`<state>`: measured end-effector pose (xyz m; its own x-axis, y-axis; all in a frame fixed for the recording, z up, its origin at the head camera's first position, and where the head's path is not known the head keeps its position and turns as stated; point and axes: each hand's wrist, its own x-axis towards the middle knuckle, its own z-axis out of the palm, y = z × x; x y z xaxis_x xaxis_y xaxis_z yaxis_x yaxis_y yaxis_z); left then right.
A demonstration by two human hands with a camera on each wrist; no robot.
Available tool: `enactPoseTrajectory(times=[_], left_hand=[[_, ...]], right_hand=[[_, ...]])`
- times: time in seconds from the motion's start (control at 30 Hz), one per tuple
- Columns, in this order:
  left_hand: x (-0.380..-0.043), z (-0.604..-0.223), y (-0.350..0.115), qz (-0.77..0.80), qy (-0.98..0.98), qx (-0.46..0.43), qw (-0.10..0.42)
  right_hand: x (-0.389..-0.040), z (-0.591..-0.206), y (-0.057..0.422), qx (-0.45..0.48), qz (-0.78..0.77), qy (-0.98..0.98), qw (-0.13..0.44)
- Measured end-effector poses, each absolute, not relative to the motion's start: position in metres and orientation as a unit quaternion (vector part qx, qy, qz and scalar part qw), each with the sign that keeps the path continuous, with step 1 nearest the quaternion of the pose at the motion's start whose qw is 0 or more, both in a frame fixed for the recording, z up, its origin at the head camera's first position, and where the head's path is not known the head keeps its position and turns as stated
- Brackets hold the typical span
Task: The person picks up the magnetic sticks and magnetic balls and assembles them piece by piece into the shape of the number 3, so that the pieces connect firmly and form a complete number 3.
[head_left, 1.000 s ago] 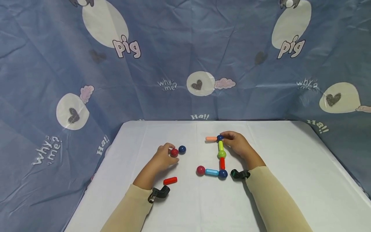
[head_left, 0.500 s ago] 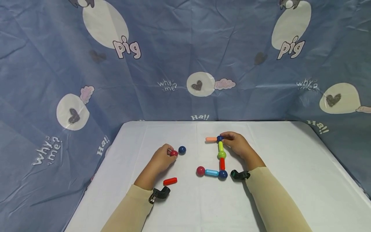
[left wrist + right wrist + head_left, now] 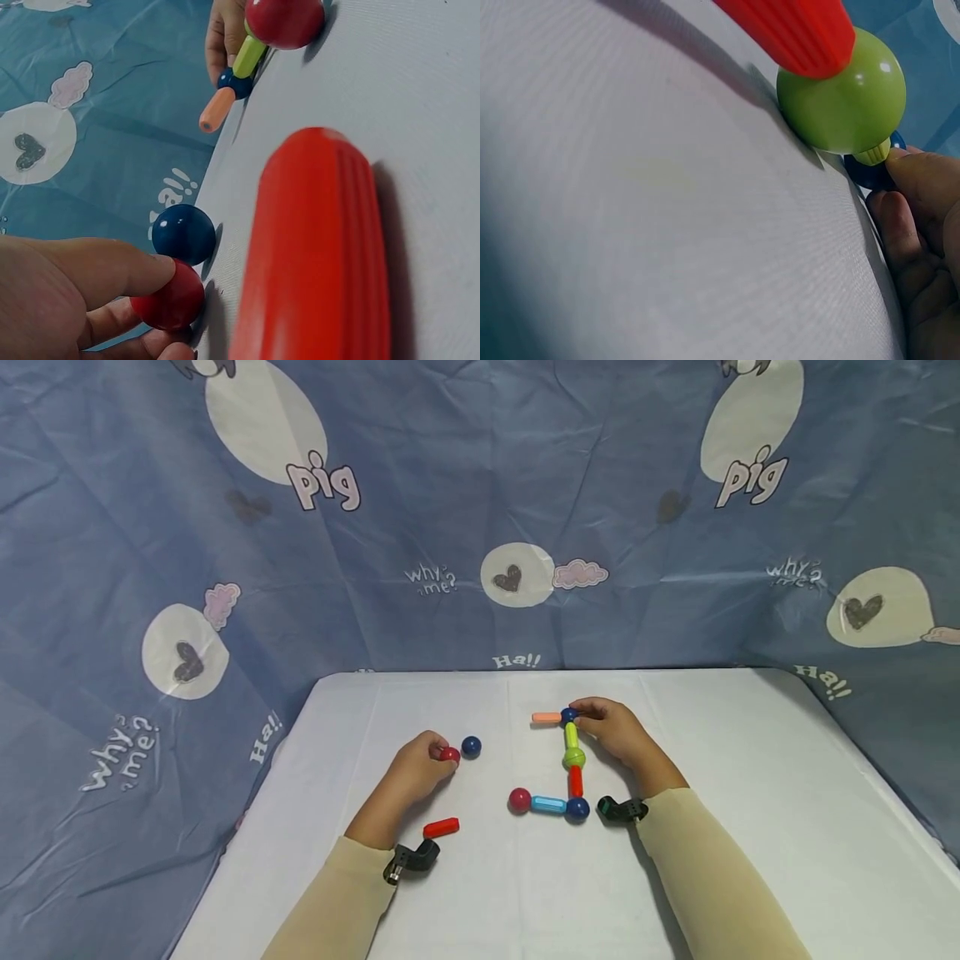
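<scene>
In the head view my left hand (image 3: 417, 768) pinches a red ball (image 3: 174, 298) between thumb and fingers. Just beyond it lies a loose blue ball (image 3: 471, 747). My right hand (image 3: 613, 731) grips the blue ball (image 3: 569, 716) at the far end of a chain of rods and balls. From that ball an orange rod (image 3: 546, 718) points left, and a yellow-green rod (image 3: 572, 735) leads to a green ball (image 3: 844, 97). A red rod (image 3: 575, 782) joins the green ball to a near blue ball (image 3: 577, 810); a light blue rod (image 3: 549, 805) ends at another red ball (image 3: 520, 801).
A loose red rod (image 3: 441, 827) lies beside the left wrist and looms large in the left wrist view. Everything rests on a white-covered table (image 3: 480, 902). Behind it hangs a blue printed cloth (image 3: 420, 510).
My left thumb and fingers have closed around the red ball, which has barely moved. The right hand and the chain have stayed in place.
</scene>
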<state>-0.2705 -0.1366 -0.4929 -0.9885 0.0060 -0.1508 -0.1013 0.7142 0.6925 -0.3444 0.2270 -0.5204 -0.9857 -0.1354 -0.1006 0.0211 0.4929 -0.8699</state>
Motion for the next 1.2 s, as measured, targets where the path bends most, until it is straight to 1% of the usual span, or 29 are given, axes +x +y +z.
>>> enactPoseTrajectory(times=[0.27,0.5,0.6,0.9,1.2], left_hand=[[-0.277,-0.489,-0.136,0.371,0.926,-0.023,0.062],[-0.292,-0.480,-0.130,0.374,0.926,-0.013,0.048],[-0.298,-0.476,-0.126,0.375,0.926,-0.018,0.050],[-0.315,-0.468,-0.106,0.383,0.922,-0.024,0.054],[-0.320,-0.470,-0.083,0.382,0.923,-0.024,0.045]], right_hand=[[-0.344,-0.519,0.229,-0.029,-0.502,0.861,0.079],[-0.343,-0.518,0.231,-0.029,-0.498,0.863,0.078],[-0.343,-0.518,0.229,-0.035,-0.500,0.862,0.078],[-0.345,-0.520,0.227,-0.041,-0.501,0.862,0.071],[-0.346,-0.524,0.229,-0.048,-0.505,0.859,0.070]])
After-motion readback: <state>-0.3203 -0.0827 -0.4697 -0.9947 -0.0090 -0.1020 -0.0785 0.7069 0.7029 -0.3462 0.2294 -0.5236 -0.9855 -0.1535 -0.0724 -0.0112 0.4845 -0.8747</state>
